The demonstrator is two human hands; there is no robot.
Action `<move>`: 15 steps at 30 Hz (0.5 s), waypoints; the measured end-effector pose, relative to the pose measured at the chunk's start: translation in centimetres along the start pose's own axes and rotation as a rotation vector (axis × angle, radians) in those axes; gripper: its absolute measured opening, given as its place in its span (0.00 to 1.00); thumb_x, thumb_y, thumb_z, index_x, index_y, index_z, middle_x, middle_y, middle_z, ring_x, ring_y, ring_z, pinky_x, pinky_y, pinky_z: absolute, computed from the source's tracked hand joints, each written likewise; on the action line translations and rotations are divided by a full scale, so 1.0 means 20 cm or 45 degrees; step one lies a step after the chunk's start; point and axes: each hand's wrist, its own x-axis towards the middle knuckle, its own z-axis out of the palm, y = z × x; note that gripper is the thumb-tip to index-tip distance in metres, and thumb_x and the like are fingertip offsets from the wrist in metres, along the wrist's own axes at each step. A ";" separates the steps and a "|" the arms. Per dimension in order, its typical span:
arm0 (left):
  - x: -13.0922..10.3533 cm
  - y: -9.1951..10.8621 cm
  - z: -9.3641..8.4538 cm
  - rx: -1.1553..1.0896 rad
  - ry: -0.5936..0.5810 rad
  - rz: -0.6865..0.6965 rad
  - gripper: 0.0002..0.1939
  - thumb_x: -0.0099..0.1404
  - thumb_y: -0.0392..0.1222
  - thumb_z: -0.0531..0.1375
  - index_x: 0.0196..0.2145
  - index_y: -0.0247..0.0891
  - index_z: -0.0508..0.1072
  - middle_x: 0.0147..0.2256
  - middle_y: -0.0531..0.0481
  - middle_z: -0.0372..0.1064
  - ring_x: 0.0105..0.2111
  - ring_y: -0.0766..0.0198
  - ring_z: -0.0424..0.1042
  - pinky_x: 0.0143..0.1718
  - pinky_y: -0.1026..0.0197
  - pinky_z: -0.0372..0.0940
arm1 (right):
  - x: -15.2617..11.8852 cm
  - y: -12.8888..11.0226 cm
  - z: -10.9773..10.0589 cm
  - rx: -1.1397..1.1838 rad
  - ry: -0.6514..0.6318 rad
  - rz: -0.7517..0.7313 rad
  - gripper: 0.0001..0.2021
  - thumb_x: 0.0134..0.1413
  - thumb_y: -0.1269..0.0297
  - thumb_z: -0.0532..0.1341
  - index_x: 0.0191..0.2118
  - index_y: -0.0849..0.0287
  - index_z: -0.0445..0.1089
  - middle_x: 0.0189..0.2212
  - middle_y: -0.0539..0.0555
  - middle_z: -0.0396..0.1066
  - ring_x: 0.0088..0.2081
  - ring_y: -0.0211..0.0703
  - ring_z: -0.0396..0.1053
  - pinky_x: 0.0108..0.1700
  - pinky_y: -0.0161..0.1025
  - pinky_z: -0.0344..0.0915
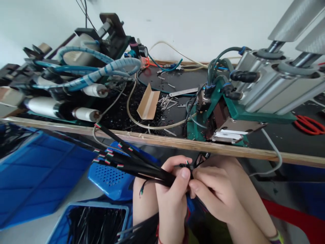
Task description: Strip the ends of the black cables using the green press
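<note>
A bundle of black cables [147, 168] lies across my left hand [175, 189], whose fingers are wrapped round it. Short red, white and green wire ends show at the cable tips, which fan out to the left. My right hand [215, 191] is closed in a pinch beside the left thumb, at a single dark cable end [187, 165] with coloured wires showing. Both hands are close together above the lap. More black cables [142, 228] rest by the left wrist. What lies between the right fingertips is mostly hidden.
A wooden bench edge [152, 138] runs across in front. On it stand a machine with white rollers [86, 114] at left and a press with metal cylinders [276, 81] at right. Red-handled scissors [308, 124], a blue stool [109, 178] and a blue crate [124, 207] of cables are nearby.
</note>
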 end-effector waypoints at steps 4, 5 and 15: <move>0.00 0.01 -0.02 0.171 0.121 0.034 0.14 0.64 0.53 0.78 0.35 0.41 0.85 0.27 0.50 0.71 0.20 0.67 0.61 0.19 0.64 0.56 | 0.00 -0.02 0.00 0.000 -0.012 0.008 0.24 0.78 0.63 0.60 0.24 0.55 0.61 0.18 0.45 0.62 0.21 0.34 0.59 0.26 0.39 0.53; 0.01 0.00 -0.03 0.171 0.120 0.045 0.14 0.66 0.52 0.77 0.34 0.40 0.84 0.25 0.52 0.68 0.19 0.68 0.57 0.19 0.64 0.54 | 0.00 -0.02 0.00 0.024 -0.008 0.011 0.24 0.76 0.63 0.61 0.24 0.54 0.59 0.17 0.45 0.59 0.21 0.34 0.56 0.25 0.39 0.52; 0.04 -0.02 -0.03 -0.002 0.183 0.122 0.07 0.71 0.44 0.71 0.36 0.41 0.81 0.18 0.63 0.48 0.16 0.71 0.45 0.16 0.68 0.51 | 0.03 -0.02 0.01 0.397 0.099 0.213 0.14 0.68 0.61 0.71 0.29 0.57 0.81 0.20 0.47 0.72 0.19 0.30 0.57 0.21 0.33 0.50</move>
